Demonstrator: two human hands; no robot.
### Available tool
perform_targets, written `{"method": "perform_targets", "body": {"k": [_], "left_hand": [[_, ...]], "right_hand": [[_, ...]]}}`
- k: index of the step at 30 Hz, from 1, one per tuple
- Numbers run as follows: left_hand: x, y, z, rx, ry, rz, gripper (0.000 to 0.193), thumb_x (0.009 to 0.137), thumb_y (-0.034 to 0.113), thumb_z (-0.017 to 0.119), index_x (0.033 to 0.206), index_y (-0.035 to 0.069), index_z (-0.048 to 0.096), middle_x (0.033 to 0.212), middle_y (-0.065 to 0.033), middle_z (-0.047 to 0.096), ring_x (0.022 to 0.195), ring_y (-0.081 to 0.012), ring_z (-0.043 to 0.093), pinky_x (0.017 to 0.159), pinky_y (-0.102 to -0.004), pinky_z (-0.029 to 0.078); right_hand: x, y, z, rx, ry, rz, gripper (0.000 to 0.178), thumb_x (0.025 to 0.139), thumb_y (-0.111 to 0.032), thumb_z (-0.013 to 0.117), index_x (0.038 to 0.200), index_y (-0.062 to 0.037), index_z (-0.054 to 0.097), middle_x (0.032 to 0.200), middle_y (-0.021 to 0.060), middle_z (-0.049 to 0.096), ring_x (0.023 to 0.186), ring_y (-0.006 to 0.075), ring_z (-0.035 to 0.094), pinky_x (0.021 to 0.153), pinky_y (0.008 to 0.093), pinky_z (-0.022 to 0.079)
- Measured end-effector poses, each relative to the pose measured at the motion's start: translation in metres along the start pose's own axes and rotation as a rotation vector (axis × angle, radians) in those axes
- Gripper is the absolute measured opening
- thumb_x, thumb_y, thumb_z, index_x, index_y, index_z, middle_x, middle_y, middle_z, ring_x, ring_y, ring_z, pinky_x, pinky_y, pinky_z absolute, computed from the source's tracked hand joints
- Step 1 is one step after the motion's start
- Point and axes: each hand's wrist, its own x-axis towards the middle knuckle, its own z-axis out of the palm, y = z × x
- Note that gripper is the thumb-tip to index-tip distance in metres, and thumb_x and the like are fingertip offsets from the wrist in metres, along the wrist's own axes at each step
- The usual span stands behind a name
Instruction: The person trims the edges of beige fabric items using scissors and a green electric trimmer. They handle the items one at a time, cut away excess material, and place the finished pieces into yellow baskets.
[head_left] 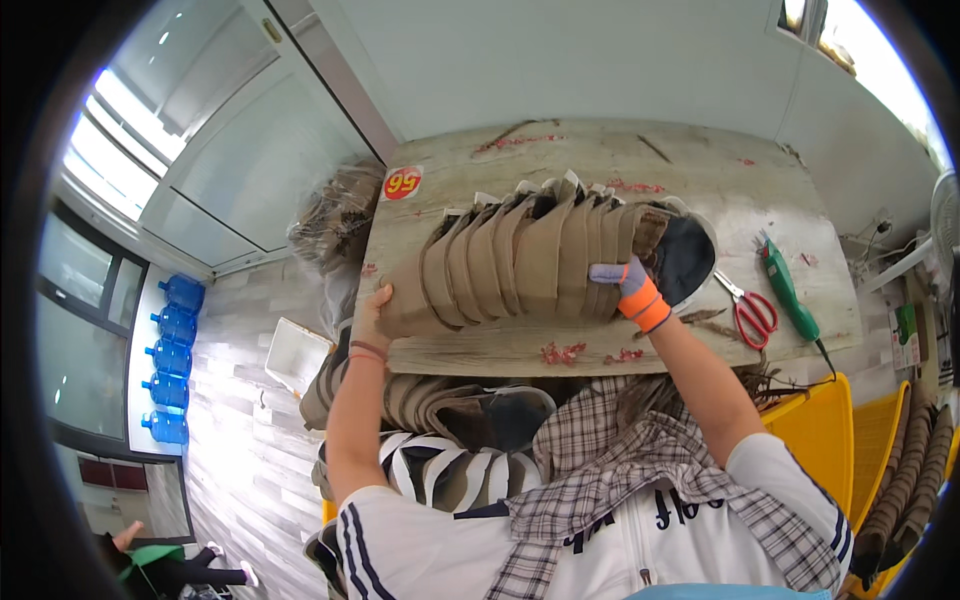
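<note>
A long row of brown curved fabric pieces [520, 260], nested one into another like shoe uppers, lies sideways across the wooden table [700, 160]. Pale edges and dark lining show along its top, and a dark opening faces right. My bare left hand [372, 318] grips the left end of this stack, its fingers partly hidden behind. My right hand [636, 288], in a grey-purple glove with an orange cuff, is closed on the stack near its right end. Red-handled scissors [755, 318] and a green corded hand tool [788, 290] rest to the right.
More nested brown pieces [470, 415] lie below the table's near edge, by my body. Yellow crates [820, 435] stand at the right. A clear bag of brown pieces [338, 215] is beyond the table's left side. Blue water bottles [168, 353] line the far-left wall; another person [170, 570] is lower left.
</note>
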Motion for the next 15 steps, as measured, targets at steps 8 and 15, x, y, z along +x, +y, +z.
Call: {"method": "perform_targets", "body": {"k": [8,15], "left_hand": [[-0.02,0.019,0.027,1.076,0.437,0.389,0.047,0.086,0.025,0.058,0.124,0.001,0.044,0.108,-0.0094,0.055,0.101,-0.0166,0.051,0.086,-0.0287,0.04],[-0.006,-0.016,0.086,1.708,0.209,0.997,0.048,0.085,0.021,0.051,0.131,0.015,0.039,0.121,-0.0153,0.048,0.112,-0.0313,0.044,0.094,-0.0427,0.032]], "right_hand": [[-0.014,0.0,0.006,-0.002,0.123,-0.051,0.031,0.08,0.0,0.061,0.11,0.0052,0.054,0.1,0.0131,0.062,0.087,0.023,0.063,0.077,0.0316,0.053],[-0.034,0.036,0.005,-0.069,0.143,-0.209,0.036,0.082,-0.014,0.064,0.111,0.0034,0.053,0.103,0.0096,0.061,0.092,0.0155,0.057,0.08,0.0269,0.048]]}}
